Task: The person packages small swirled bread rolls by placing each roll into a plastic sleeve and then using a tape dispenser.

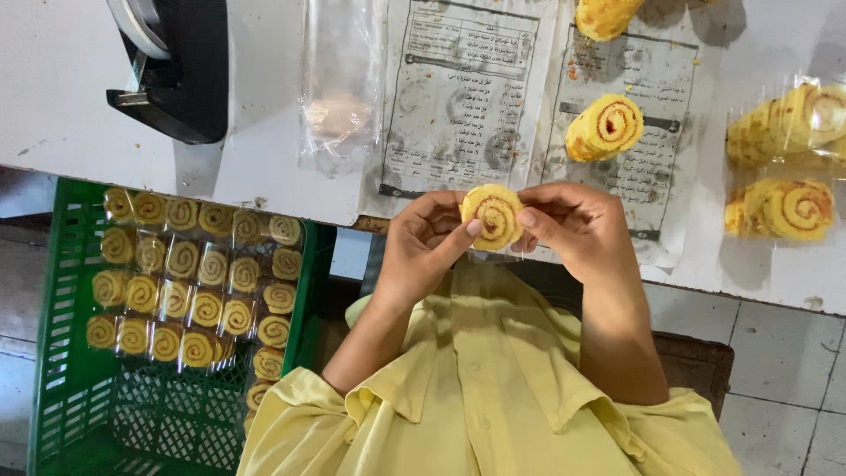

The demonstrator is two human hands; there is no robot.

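Item: swirl roll slice [493, 215], being gripped between left hand [423, 242] and right hand [573, 225], fingers closed on it; wrapping seemingly underway. Packed slices filling green crate [66, 388], left.

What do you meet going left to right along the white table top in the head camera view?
Black tape dispenser → empty clear bag → printed sheet → unwrapped swirl roll slice → wrapped swirl rolls.

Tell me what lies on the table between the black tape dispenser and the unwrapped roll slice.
In the head view, an empty clear bag and a printed sheet lie between the tape dispenser and the roll slice.
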